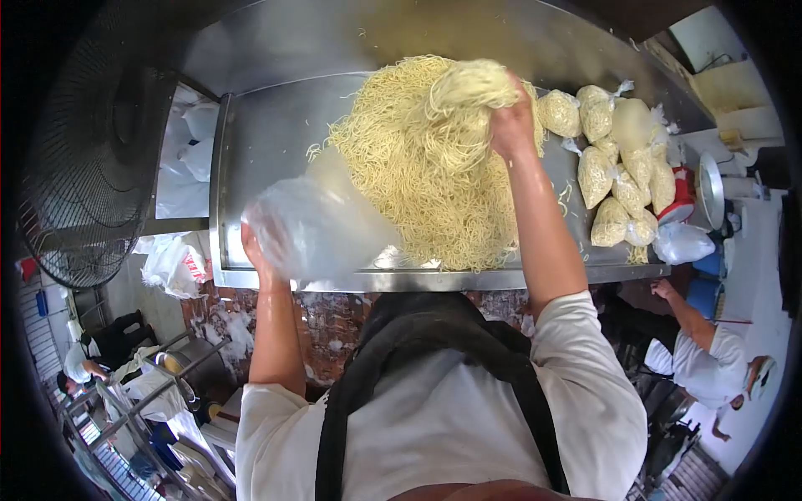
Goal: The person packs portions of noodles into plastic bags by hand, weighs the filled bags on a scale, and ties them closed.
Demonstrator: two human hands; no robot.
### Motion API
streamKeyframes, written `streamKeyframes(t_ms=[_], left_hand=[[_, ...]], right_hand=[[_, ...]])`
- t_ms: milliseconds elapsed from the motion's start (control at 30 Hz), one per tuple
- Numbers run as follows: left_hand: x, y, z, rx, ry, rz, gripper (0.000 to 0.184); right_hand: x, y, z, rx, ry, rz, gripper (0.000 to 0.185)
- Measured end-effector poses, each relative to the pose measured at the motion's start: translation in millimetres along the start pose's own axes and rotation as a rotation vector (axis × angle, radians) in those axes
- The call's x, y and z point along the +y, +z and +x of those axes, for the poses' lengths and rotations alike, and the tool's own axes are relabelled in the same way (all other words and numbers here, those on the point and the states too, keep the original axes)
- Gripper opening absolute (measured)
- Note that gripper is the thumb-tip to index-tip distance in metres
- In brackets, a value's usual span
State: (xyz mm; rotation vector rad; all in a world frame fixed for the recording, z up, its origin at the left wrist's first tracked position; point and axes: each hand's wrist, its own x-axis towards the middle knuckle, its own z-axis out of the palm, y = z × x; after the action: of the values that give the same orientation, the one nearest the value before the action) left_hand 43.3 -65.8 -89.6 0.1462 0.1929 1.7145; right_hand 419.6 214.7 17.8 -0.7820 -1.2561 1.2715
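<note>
A wide heap of yellow noodles (434,209) covers the middle of the metal table (276,125). Above the heap's upper right side, my right hand (511,125) is closed round a bunch of noodles (472,85), with strands hanging down from it. My left hand (261,238), at the table's near left, grips a clear plastic bag (322,230). The bag is puffed out, blurred, and lies between my hand and the heap. Part of my left hand's fingers is hidden behind the plastic.
Several tied bags of noodles (614,179) are piled at the table's right end, near a round metal pan (710,190). A large fan (83,159) stands at left, above a white plastic bag (174,265). One person (710,355) is at right, another (88,359) at far left.
</note>
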Motion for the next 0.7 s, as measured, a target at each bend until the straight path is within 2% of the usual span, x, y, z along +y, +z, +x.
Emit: streamKeyframes(t_ms=[67,133,200,233,300,333,400,467,533,567,633,700], left_hand=[[3,23,31,0.231,0.078,0.393,0.04],[2,32,76,0.329,0.313,0.746,0.034],[2,41,127,0.435,0.561,1.085,0.028],[6,56,154,0.572,0.506,1.171,0.022],[16,66,216,0.652,0.607,1.406,0.015],[23,62,243,0.589,0.766,1.56,0.016],[5,116,268,0.633,0.804,1.776,0.022],[-21,150,286,0.566,0.854,1.657,0.026],[-32,154,314,0.459,0.913,1.627,0.026],[-40,162,314,0.253,0.926,1.52,0.026],[-64,199,281,0.051,0.815,1.414,0.025],[-84,239,223,0.035,0.64,1.422,0.021]], right_hand=[[-43,9,8,0.005,-0.046,0.16,0.031],[-90,19,20,-0.013,-0.154,0.228,0.027],[-124,17,41,-0.101,-0.218,0.273,0.035],[-156,33,42,-0.037,-0.172,0.316,0.035],[-207,55,51,0.011,-0.158,0.348,0.036],[-219,58,54,-0.017,-0.192,0.324,0.037],[-237,68,57,-0.044,-0.234,0.274,0.038],[-243,78,52,-0.051,-0.241,0.18,0.039],[-234,87,38,-0.051,-0.199,0.039,0.041],[-224,92,28,-0.066,-0.149,-0.043,0.041],[-190,102,7,-0.169,-0.001,-0.199,0.043],[-145,116,-9,-0.32,0.124,-0.31,0.045]])
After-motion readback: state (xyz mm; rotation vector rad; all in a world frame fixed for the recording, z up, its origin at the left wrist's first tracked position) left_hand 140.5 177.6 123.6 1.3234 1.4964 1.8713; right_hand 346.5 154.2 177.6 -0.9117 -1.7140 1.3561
